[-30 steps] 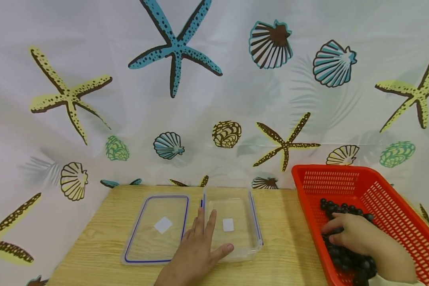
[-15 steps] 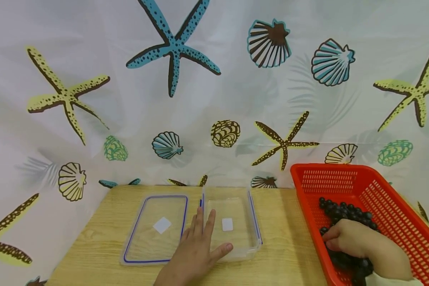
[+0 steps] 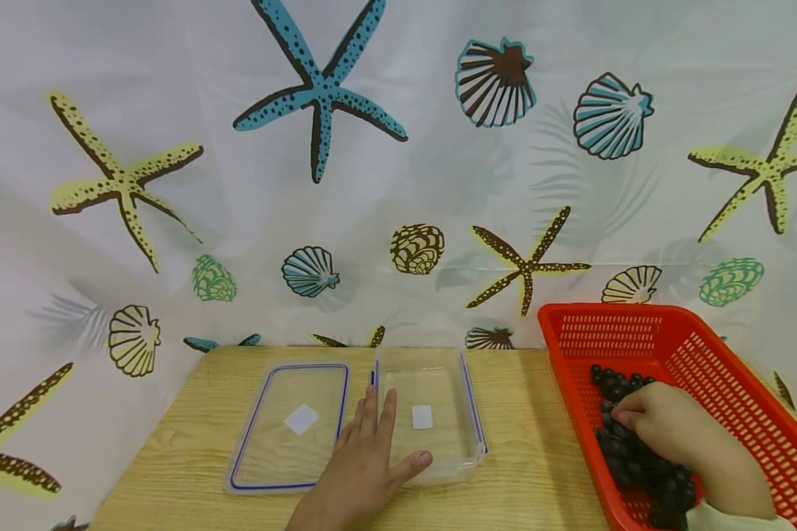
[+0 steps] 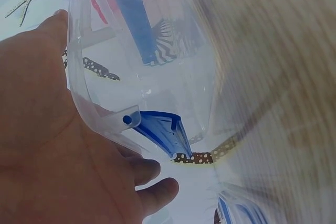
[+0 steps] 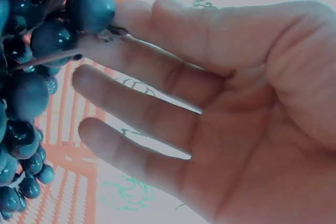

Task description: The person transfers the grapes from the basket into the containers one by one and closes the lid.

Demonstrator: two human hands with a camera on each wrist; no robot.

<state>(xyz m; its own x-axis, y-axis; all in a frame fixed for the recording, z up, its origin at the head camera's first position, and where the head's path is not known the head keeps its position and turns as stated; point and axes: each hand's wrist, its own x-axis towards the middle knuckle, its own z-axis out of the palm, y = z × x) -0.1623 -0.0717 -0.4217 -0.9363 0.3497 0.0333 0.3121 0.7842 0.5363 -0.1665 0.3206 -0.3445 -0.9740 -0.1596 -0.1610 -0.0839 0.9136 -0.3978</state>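
R hand: fingers pinching grapes in red basket
L hand: touching clear box, fingers spreading wide
Grapes: prob. bruising easily, slipping; best gripping by stem

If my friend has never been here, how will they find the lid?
On the wooden table, look left of the red basket. Two see-through things sit there side by side; the lid is the left one. Unlike the box, it's flat, and its white patch sits cornerways, like a diamond.
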